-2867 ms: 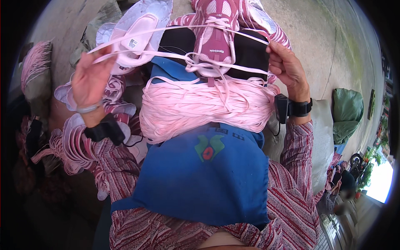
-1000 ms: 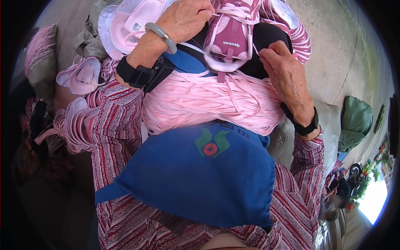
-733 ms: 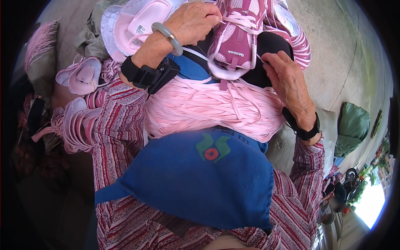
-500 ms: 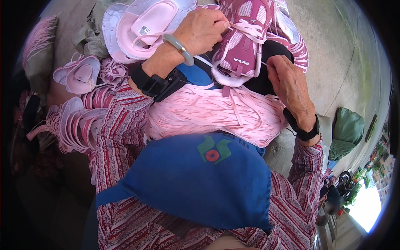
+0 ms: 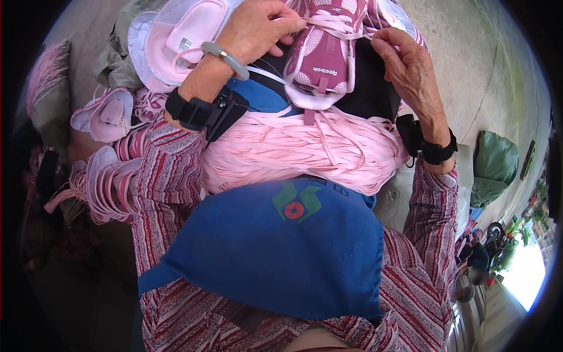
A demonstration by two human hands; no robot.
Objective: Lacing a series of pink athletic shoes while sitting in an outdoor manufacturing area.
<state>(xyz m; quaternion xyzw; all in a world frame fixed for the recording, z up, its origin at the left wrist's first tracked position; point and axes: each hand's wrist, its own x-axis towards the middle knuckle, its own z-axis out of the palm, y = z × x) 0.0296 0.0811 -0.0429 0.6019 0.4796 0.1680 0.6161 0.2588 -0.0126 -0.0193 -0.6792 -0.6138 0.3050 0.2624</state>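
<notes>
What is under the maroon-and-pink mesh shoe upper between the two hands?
Around the shoe upper, plain black fabric shows at its right edge and plain blue fabric to its lower left. Whatever lies directly beneath is covered.

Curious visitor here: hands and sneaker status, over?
Left hand and right hand pinching pink lace. Pink sneaker upper between them, laced across. Pink lace bundle nearer, not covering it.

1 head-worn fisheye looks down; hands [image 5: 407,63] are near.
</notes>
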